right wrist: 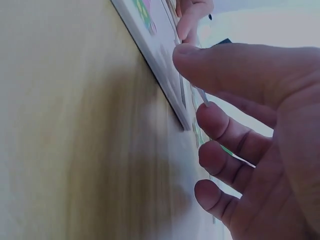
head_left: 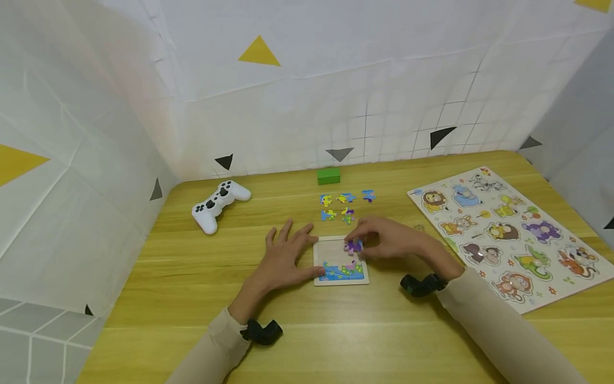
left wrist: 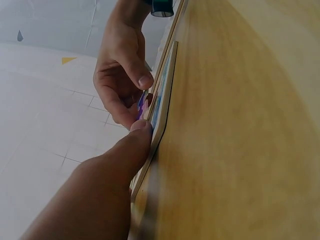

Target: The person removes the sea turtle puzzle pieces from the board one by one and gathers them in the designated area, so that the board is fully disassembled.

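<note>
A small square puzzle tray with a pale rim lies on the table, its lower part filled with joined blue, green and pink pieces. My left hand is spread flat beside it, the thumb resting on the tray's left edge. Over the tray's upper right, my right hand pinches a purple jigsaw piece between thumb and fingers. The left wrist view shows this purple piece held tilted close above the tray. Only a thin pale edge of the piece shows in the right wrist view.
Several loose jigsaw pieces lie beyond the tray, with a green block behind them. A white game controller sits at the back left. On the right lies a large animal puzzle board. White sheeting stands behind the table.
</note>
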### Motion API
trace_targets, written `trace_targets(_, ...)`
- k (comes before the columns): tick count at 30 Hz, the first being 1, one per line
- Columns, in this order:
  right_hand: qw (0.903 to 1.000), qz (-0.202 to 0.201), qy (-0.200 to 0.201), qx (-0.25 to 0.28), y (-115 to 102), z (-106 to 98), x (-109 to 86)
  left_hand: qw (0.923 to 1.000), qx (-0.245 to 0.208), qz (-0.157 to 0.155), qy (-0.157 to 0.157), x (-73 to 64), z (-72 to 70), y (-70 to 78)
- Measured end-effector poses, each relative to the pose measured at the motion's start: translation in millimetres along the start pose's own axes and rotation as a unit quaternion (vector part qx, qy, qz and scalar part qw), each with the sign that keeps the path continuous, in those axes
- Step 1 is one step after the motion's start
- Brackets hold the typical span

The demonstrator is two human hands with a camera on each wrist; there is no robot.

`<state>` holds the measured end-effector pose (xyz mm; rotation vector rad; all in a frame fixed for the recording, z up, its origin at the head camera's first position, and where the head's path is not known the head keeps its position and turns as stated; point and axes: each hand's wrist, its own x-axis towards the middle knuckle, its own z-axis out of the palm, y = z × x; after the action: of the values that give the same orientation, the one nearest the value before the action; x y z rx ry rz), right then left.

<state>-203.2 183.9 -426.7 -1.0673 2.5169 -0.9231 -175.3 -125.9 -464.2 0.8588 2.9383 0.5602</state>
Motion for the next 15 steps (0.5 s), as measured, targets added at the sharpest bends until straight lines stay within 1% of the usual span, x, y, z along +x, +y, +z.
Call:
trace_targets(4,0.9994,0.03,0.016,0.007,6.3,-2.7,-1.6,1.0,0.002,-0.004,-0.004,-0.4,-1.0,0.8)
trace_targets(7,0.9984,0.038,0.04,0.006,12.3,-5.4,-3.4,1.0,-0.001,-0.003,-0.003,-0.7,-1.4,1.3)
trace_targets(11,0.9965,0.036,0.074,-0.014,22.4,-9.3,-6.5,1.0,-0.001,-0.001,-0.003,-0.9,-1.3,1.5)
trace_targets(13,0.9954,0.036,0.084,-0.03,27.1,-11.0,-7.6,1.0,0.001,-0.002,-0.004,-0.8,-1.2,1.5)
trace_targets(15,0.9938,0.046,0.09,-0.047,30.6,-12.2,-8.0,1.0,0.0,-0.002,-0.002,-0.8,-1.0,1.4)
